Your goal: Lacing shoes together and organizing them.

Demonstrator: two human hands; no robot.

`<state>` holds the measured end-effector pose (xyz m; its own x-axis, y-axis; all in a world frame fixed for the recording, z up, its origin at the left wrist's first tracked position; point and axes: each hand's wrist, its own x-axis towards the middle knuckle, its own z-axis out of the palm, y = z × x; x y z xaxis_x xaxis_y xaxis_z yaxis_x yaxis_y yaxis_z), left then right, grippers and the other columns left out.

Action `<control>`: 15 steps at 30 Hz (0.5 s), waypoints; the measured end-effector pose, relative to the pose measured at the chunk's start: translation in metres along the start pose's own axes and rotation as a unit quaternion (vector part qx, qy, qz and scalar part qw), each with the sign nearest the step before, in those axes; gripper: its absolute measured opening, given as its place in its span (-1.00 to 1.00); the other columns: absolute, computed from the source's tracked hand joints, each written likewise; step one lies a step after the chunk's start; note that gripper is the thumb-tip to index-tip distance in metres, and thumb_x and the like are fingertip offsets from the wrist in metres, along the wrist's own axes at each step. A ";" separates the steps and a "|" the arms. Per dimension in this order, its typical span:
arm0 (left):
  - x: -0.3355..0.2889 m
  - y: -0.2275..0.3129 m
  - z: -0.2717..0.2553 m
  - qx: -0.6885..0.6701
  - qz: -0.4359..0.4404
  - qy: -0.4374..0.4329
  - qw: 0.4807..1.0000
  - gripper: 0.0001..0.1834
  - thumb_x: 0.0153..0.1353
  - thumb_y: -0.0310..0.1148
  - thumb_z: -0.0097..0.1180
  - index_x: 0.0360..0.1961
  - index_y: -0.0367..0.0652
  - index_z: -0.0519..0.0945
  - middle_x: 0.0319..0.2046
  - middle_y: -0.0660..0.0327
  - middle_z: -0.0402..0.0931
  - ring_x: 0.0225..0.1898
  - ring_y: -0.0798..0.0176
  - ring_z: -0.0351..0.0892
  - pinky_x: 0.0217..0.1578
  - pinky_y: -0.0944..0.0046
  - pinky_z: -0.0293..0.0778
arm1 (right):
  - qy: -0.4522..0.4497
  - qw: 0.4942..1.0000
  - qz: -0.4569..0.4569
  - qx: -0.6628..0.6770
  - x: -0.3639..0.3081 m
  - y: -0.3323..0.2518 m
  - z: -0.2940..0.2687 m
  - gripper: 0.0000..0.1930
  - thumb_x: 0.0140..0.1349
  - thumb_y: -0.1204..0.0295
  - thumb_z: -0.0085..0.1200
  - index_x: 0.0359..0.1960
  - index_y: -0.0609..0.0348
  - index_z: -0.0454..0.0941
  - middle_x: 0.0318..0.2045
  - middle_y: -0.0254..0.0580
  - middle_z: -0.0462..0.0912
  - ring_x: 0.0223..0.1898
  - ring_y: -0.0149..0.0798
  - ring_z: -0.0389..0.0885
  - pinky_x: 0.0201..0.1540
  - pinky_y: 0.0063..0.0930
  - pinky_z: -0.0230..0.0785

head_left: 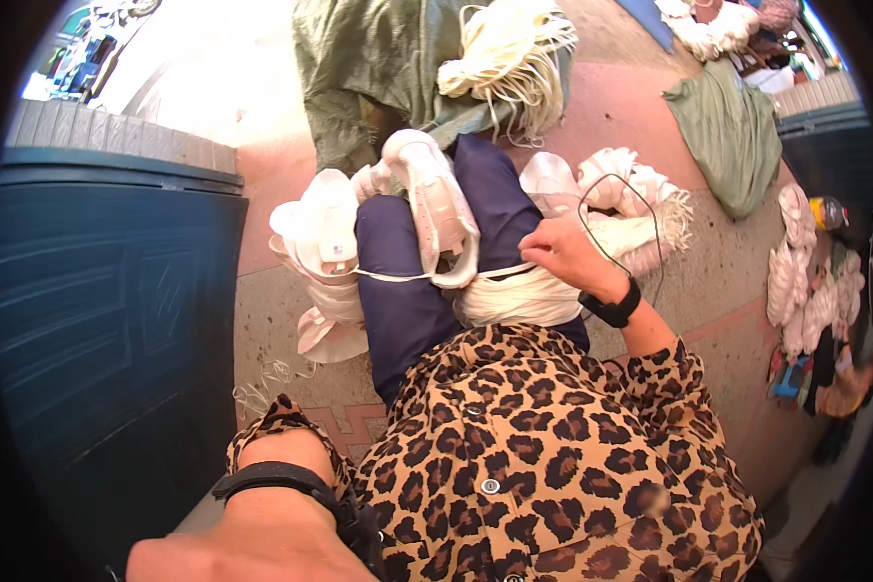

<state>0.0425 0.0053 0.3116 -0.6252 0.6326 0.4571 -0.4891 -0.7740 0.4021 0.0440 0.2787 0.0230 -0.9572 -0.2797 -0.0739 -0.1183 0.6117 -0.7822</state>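
A pale pink and white shoe upper (440, 209) lies between my knees, its opening towards me. My right hand (567, 254) is just right of it, thumb and forefinger pinched on a thin white shoelace (502, 272) that runs by the shoe's near end. The lace also shows across my left thigh. A thick bundle of cream shoelaces (529, 299) rests on my lap below the right hand. My left hand (247, 543) is raised close at the lower left; its fingers are cut off by the frame edge, so what it holds is hidden.
Stacked white shoe uppers (327, 228) stand by my left leg, more uppers (623, 175) by my right. Ahead, cream laces (514, 58) lie on a green sack (378, 58). A dark wire (657, 228) loops beside my right wrist. A blue door (116, 310) is left; another person (844, 388) sits far right.
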 end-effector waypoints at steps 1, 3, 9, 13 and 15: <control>0.003 -0.005 -0.001 0.000 0.003 -0.007 1.000 -0.88 0.04 -0.63 0.00 -0.61 -0.30 0.43 -0.80 0.15 0.24 -0.75 0.26 0.27 0.07 -0.13 0.39 | -0.011 1.000 -0.014 -0.011 -0.004 0.003 0.004 -0.89 -0.01 0.40 0.15 -0.46 0.15 0.60 -0.50 -0.19 0.48 -0.30 -0.08 0.45 -0.20 -0.28 0.32; 0.010 -0.014 0.004 0.029 0.018 0.025 0.999 -0.88 0.03 -0.64 -0.01 -0.61 -0.28 0.42 -0.79 0.16 0.25 -0.75 0.27 0.27 0.06 -0.13 0.40 | -0.033 0.993 -0.054 -0.102 -0.007 0.008 0.014 -0.88 -0.02 0.36 0.16 -0.43 0.07 0.62 -0.43 -0.25 0.47 -0.23 -0.16 0.43 -0.18 -0.32 0.30; 0.021 -0.012 -0.005 0.006 -0.024 -0.074 0.997 -0.87 0.03 -0.65 -0.03 -0.61 -0.26 0.44 -0.77 0.16 0.27 -0.74 0.25 0.29 0.04 -0.11 0.42 | -0.099 0.963 -0.085 -0.236 0.002 0.001 0.029 -0.93 -0.01 0.38 0.14 -0.50 0.04 0.57 -0.39 -0.31 0.47 -0.21 -0.24 0.40 -0.20 -0.36 0.22; 0.016 -0.004 -0.070 0.177 -0.144 -0.255 0.940 -0.91 0.05 -0.51 0.00 -0.54 -0.29 0.46 -0.61 0.07 0.44 -0.61 0.18 0.41 -0.48 0.09 0.39 | -0.028 0.998 -0.040 0.048 0.014 -0.023 0.008 -0.93 0.12 0.47 0.06 -0.43 0.19 0.49 -0.51 -0.26 0.50 -0.40 -0.31 0.48 -0.35 -0.43 0.29; -0.003 -0.032 -0.094 0.527 -0.153 0.020 0.836 -0.52 0.03 -0.32 0.22 -0.03 -0.32 0.46 -0.19 0.01 0.54 -0.13 0.05 0.55 0.00 0.17 0.39 | -0.046 0.986 -0.022 0.157 0.017 -0.042 -0.007 -0.93 0.19 0.52 0.01 -0.38 0.28 0.43 -0.61 -0.20 0.48 -0.56 -0.39 0.45 -0.48 -0.53 0.29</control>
<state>0.0030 0.0257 0.2230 -0.5987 0.7788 0.1870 0.1648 -0.1087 0.9803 0.0306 0.2531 0.0592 -0.9235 -0.3752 -0.0799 -0.0580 0.3426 -0.9377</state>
